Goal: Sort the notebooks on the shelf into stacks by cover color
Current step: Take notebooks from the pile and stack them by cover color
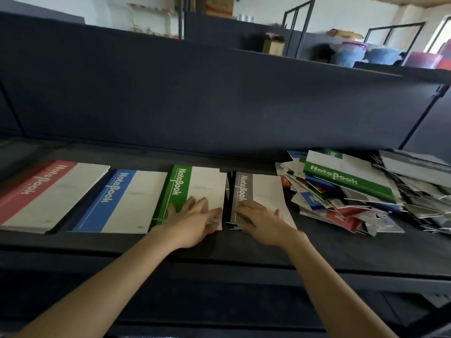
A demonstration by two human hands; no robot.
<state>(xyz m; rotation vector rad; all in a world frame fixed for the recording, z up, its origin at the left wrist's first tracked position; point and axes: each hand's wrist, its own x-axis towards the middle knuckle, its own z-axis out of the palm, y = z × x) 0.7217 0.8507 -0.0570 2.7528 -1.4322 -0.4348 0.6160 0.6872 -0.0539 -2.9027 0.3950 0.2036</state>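
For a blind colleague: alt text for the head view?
The left hand lies on the green notebook stack, the right hand on the grey stack; a red stack and blue stack sit further left, an unsorted heap right.

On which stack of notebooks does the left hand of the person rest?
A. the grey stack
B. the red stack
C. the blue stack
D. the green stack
D: the left hand lies flat on the near end of the green stack, while the right hand lies on the grey stack beside it.
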